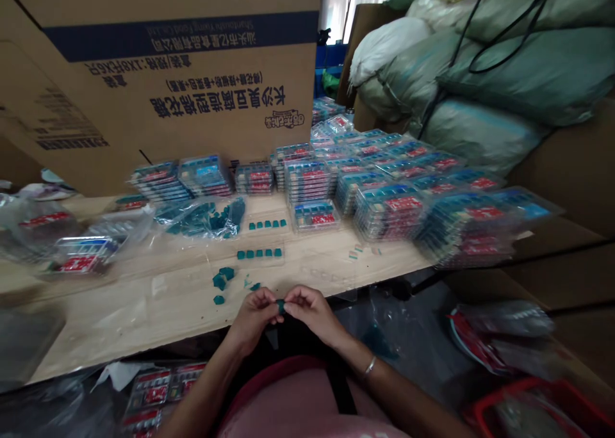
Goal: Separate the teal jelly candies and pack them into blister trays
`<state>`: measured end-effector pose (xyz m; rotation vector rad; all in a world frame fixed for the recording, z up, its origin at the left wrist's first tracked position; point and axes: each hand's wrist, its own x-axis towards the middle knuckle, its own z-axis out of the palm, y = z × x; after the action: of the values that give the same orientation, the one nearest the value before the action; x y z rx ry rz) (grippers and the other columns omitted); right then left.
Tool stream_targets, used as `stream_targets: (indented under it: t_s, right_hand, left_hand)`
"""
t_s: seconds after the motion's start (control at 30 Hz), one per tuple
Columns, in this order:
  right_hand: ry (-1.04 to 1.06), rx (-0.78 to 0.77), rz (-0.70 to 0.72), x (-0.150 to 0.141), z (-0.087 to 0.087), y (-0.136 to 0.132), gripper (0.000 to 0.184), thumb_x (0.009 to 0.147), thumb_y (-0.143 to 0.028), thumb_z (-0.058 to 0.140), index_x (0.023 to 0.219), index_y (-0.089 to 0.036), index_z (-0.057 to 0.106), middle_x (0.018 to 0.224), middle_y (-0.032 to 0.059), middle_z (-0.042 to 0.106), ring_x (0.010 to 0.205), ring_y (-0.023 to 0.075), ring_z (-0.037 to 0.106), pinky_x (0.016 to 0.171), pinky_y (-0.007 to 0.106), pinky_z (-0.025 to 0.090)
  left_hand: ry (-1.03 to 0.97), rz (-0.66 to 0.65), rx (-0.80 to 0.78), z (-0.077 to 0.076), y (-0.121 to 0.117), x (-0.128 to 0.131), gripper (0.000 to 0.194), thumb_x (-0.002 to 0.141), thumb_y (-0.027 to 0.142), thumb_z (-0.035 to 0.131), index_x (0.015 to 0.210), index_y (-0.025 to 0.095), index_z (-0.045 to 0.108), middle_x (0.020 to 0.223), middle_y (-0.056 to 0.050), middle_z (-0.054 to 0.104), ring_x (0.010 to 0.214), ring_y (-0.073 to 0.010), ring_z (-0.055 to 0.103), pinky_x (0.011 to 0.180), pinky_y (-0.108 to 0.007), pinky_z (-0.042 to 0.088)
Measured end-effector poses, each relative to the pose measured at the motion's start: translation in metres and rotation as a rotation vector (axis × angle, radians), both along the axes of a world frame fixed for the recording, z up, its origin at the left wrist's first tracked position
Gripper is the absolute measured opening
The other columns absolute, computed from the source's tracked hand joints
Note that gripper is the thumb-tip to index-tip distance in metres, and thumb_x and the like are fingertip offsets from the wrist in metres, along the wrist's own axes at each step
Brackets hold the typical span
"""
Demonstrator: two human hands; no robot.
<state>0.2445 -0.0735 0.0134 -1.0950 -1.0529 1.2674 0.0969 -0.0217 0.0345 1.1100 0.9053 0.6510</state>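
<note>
Pinching a small teal piece [280, 307] between their fingertips, the left hand [252, 319] and right hand [312, 313] meet just off the front edge of a long wooden board [144, 316]. The fingers of both hands are drawn in narrow around the piece and hide most of it, so its exact shape is hard to make out. A thin bangle [369, 365] circles the right wrist.

Nearest the left hand, a few loose teal pieces [221, 279] lie on the board. Beyond them sit two short rows of teal cubes [259, 253], with a clear plastic bag [204, 219] of more teal pieces behind those. Stacks of clear packs [389, 210] with red labels crowd the far side and right of the board, and their small print is too blurred to read.

A large cardboard box [192, 92] stands behind the board, its printing upside down and cut off by the top of the view. Bulging green sacks [480, 86] are piled at the right. Below the board, more packs [154, 393] are partly hidden in plastic at the bottom edge, and a red basket [538, 406] is cut off in the lower right corner
</note>
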Motion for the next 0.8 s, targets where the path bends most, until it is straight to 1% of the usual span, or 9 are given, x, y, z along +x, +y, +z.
stream_targets:
  t_s: [0.1,0.2,0.27,0.33,0.4,0.5,0.6,0.7,0.8]
  right_hand:
    - [-0.147,0.057,-0.040,0.018,0.003,-0.005,0.021,0.074,-0.038,0.066,0.076,-0.019,0.058,0.070,-0.0012,0.059,0.063,0.0125,0.055,0.061,0.024,0.045]
    - [-0.446,0.187,-0.128,0.045,0.009,0.005,0.012,0.080,-0.031,0.060,0.077,-0.020,0.058,0.073,0.0004,0.059,0.068,0.0143,0.056,0.064,0.025,0.045]
    - [-0.710,0.306,-0.160,0.063,0.009,0.019,0.006,0.082,-0.025,0.057,0.078,-0.020,0.059,0.077,0.0024,0.060,0.074,0.0161,0.057,0.069,0.028,0.045]
    - [-0.932,0.393,-0.122,0.075,0.005,0.034,0.005,0.082,-0.019,0.056,0.078,-0.019,0.059,0.079,0.0037,0.060,0.077,0.0174,0.057,0.071,0.029,0.044]
    - [-1.055,0.417,-0.074,0.080,-0.002,0.046,0.007,0.082,-0.016,0.055,0.077,-0.019,0.058,0.076,0.0036,0.060,0.075,0.0175,0.057,0.068,0.028,0.044]
    - [-1.114,0.399,-0.057,0.079,-0.013,0.055,0.007,0.082,-0.016,0.055,0.077,-0.020,0.058,0.075,0.0032,0.060,0.071,0.0170,0.057,0.065,0.028,0.043]
    - [-1.193,0.409,-0.018,0.076,-0.015,0.056,0.010,0.082,-0.016,0.054,0.074,-0.020,0.057,0.074,0.0036,0.059,0.070,0.0181,0.056,0.064,0.029,0.043]
    - [-1.267,0.427,0.014,0.076,-0.009,0.053,0.011,0.082,-0.014,0.053,0.073,-0.020,0.056,0.074,0.0036,0.058,0.072,0.0189,0.055,0.064,0.029,0.042]
    - [-1.296,0.453,-0.019,0.073,-0.001,0.048,0.010,0.082,-0.013,0.053,0.079,-0.020,0.059,0.082,0.0049,0.059,0.080,0.0203,0.055,0.071,0.031,0.043]
  left_hand:
    - [0.048,-0.067,0.101,-0.005,0.001,0.016,0.025,0.064,0.035,0.070,0.064,0.018,0.052,0.049,0.004,0.055,0.047,-0.0101,0.053,0.047,-0.020,0.037]
    - [0.181,-0.153,0.521,-0.005,0.009,0.030,0.012,0.074,0.028,0.062,0.080,0.017,0.062,0.078,-0.004,0.066,0.075,-0.0175,0.061,0.067,-0.029,0.047]
    - [0.328,-0.223,0.819,-0.007,0.016,0.035,0.017,0.076,0.020,0.059,0.091,0.018,0.064,0.096,-0.009,0.066,0.094,-0.0226,0.059,0.084,-0.037,0.045]
    - [0.479,-0.303,0.994,-0.011,0.019,0.037,0.023,0.075,0.014,0.058,0.096,0.017,0.064,0.103,-0.011,0.065,0.100,-0.0255,0.056,0.090,-0.042,0.043]
    - [0.577,-0.348,1.066,-0.017,0.018,0.038,0.026,0.074,0.011,0.057,0.100,0.016,0.063,0.104,-0.011,0.064,0.100,-0.0258,0.056,0.091,-0.043,0.044]
    - [0.629,-0.355,1.113,-0.023,0.013,0.041,0.029,0.076,0.012,0.056,0.104,0.014,0.061,0.106,-0.012,0.063,0.101,-0.0257,0.055,0.092,-0.041,0.044]
    - [0.633,-0.360,1.129,-0.021,0.009,0.042,0.029,0.075,0.014,0.057,0.104,0.013,0.061,0.107,-0.014,0.062,0.102,-0.0259,0.055,0.093,-0.041,0.044]
    - [0.599,-0.278,1.161,-0.014,0.008,0.021,0.025,0.076,0.015,0.057,0.100,0.017,0.062,0.108,-0.011,0.063,0.102,-0.0247,0.056,0.092,-0.040,0.045]
    - [0.736,0.107,1.176,-0.011,0.011,-0.025,0.017,0.080,0.014,0.050,0.088,0.020,0.063,0.096,-0.009,0.064,0.094,-0.0234,0.058,0.086,-0.039,0.045]
